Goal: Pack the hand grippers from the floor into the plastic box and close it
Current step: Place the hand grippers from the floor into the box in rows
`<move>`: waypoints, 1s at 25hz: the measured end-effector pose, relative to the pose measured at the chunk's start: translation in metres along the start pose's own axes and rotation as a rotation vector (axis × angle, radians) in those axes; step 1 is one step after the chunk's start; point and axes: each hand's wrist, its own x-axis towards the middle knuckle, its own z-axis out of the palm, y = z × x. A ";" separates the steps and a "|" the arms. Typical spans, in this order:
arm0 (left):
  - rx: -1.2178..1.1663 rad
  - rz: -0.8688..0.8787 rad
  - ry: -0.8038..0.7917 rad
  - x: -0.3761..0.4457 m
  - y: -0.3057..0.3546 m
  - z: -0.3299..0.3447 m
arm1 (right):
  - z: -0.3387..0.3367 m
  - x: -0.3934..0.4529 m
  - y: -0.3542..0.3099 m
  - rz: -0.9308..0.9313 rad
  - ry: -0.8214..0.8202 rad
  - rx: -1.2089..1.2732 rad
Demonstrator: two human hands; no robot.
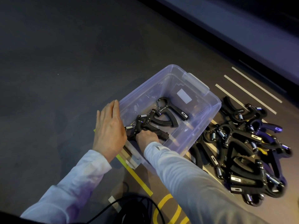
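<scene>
With the flat, unclenched left hand steadying the clear plastic box, the black spring-loaded hand gripper grasped by the right hand should be laid flat beside those already packed.

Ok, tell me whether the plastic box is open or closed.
Open. The plastic box has no lid on it, a few hand grippers lie inside, and the right hand reaches in from above.

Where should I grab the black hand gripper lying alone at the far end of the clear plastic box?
Take the black hand gripper by its straight handle, coming from above. It lies flat on the floor of the clear plastic box, with clear space around that handle.
</scene>
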 end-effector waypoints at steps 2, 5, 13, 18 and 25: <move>0.013 0.008 -0.008 0.000 0.002 -0.002 | 0.000 0.000 0.001 -0.006 -0.014 0.024; 0.020 0.058 -0.016 0.002 0.010 -0.005 | -0.003 -0.004 0.005 0.006 0.003 0.042; -0.113 0.277 -0.030 0.009 0.076 -0.015 | -0.052 -0.062 0.040 -0.030 0.343 0.071; -0.135 0.405 -0.074 0.003 0.128 -0.028 | -0.067 -0.126 0.092 0.016 0.562 0.217; -0.131 0.548 -0.167 -0.016 0.180 -0.032 | -0.054 -0.204 0.161 0.254 0.729 0.243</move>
